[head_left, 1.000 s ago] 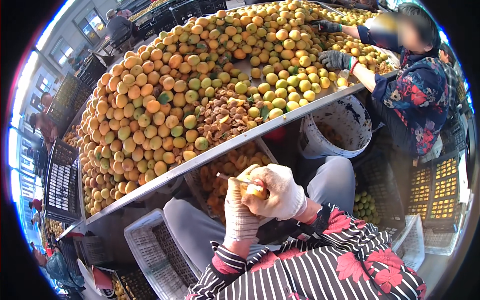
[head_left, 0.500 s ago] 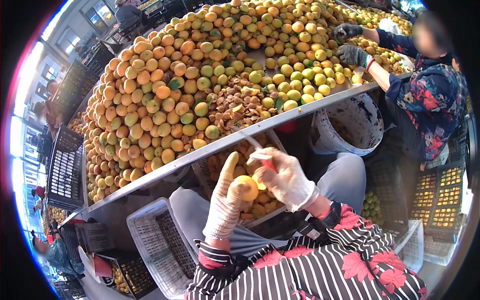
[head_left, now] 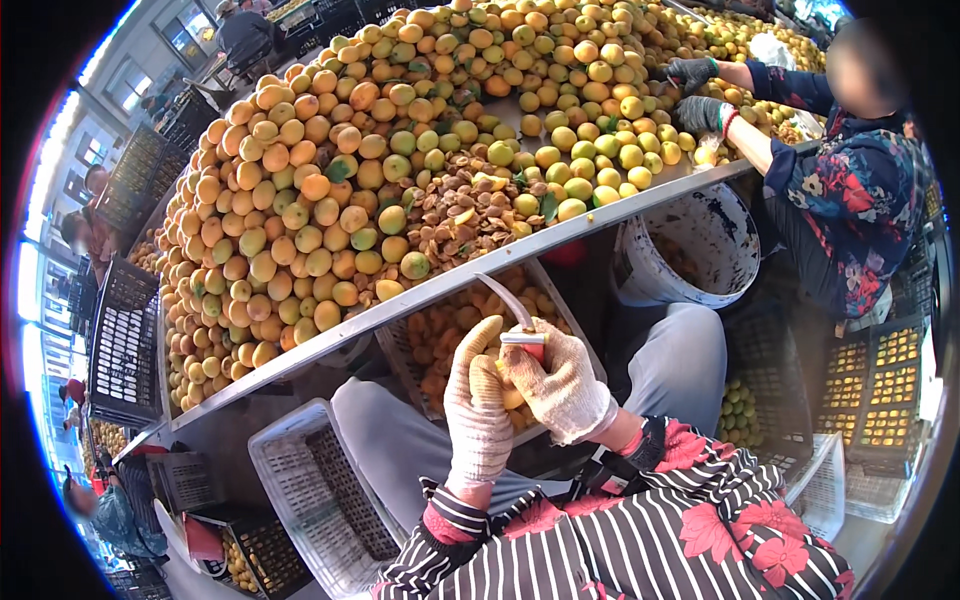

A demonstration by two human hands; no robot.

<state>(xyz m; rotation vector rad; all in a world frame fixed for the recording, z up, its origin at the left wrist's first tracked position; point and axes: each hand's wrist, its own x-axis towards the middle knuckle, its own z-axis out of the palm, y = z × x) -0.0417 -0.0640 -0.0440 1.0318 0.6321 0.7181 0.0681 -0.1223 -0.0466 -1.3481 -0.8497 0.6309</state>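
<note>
A curved knife juts forward from the right hand.

Yellow-orange and greenish fruit, brown pits, cream gloves, red-and-white knife handle, silvery blade, black-and-white striped top with pink-red floral print, grey trousers, navy shirt with red and pale floral print, dark grey gloves, dark-smeared white bucket, black crate

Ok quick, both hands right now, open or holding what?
Left hand: can't tell if it's holding anything.
Right hand: closed around a knife.
</note>
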